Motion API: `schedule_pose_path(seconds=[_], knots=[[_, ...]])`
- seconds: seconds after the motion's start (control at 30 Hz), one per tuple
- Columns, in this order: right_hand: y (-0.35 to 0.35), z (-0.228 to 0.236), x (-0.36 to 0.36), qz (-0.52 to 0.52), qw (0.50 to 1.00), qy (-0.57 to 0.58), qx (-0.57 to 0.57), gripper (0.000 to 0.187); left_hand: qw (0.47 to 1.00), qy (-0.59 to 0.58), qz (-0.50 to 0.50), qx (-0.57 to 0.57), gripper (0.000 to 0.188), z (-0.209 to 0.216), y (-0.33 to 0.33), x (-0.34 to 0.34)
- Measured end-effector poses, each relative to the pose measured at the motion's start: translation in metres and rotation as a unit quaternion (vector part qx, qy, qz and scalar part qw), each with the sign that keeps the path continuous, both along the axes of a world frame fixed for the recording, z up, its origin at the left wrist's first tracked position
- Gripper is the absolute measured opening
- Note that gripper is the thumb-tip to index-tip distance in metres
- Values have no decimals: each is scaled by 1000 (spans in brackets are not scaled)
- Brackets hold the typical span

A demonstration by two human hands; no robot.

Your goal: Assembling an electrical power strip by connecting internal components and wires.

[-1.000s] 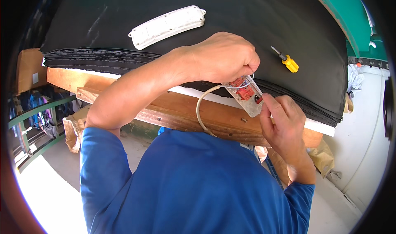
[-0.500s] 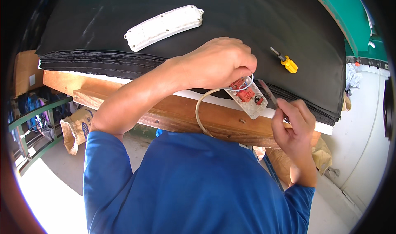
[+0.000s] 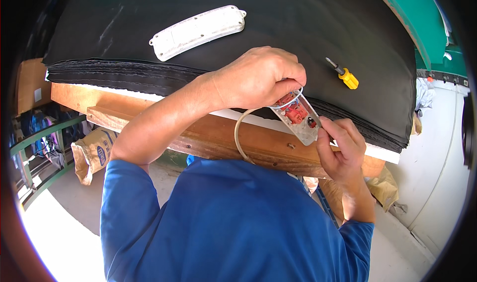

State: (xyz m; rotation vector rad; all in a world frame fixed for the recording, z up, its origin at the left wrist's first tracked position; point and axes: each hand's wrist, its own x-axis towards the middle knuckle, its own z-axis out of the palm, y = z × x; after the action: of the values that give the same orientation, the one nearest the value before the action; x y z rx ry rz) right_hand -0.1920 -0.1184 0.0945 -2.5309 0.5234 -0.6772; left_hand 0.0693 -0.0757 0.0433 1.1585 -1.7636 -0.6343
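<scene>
An open, pale casing [image 3: 301, 134] is held tilted at the near edge of a stack of black sheets [image 3: 357, 38], its lower end seen over a wooden beam [image 3: 198, 134]. Red parts [image 3: 297, 114] are exposed inside it, and a small dark piece [image 3: 311, 122] is seated close to its lower end. The two hands are kept apart, with the casing between them. By the left hand [image 3: 263, 78], arched over the casing's upper end, a thin pale wire [image 3: 286, 104] is pinched between thumb and fingertips; the wire is bent in a loop across the casing. The thumb and forefinger of the right hand [image 3: 344, 145] are set at the casing's lower right edge — whether they are clamped on that edge or on something thin cannot be told. A thicker cream cable [image 3: 236, 133] is led from the upper end, curved down in front of the beam.

On the black sheets, a screwdriver [image 3: 350, 79] with a yellow handle is laid to the right of the hands, its tip pointed up and left. Farther back, to the left, a long white housing [image 3: 198, 32] with a lug at each end is placed at a slant — well apart from the screwdriver. A brown paper bag [image 3: 91, 155] is seen at the lower left, beside a green rail [image 3: 49, 131].
</scene>
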Motion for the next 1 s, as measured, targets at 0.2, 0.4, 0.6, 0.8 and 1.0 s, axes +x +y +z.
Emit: schedule_pose_path(seconds=[0.2,0.4,0.6,0.8,1.0], knots=[[-6,-11,1,17,1000,-5,5,35,1000,1,8,-4,9,2,1,-2],[-3,-4,0,34,997,2,-64,40,999,-25,23,-17,8,0,7,-4],[-7,-1,1,44,994,38,-91,41,997,-23,41,-54,9,-3,9,-9],[-11,4,2,64,994,47,-77,41,995,-9,83,-59,8,-8,17,-17],[-11,7,2,72,992,59,-88,41,995,-3,83,-61,8,-9,18,-18]])
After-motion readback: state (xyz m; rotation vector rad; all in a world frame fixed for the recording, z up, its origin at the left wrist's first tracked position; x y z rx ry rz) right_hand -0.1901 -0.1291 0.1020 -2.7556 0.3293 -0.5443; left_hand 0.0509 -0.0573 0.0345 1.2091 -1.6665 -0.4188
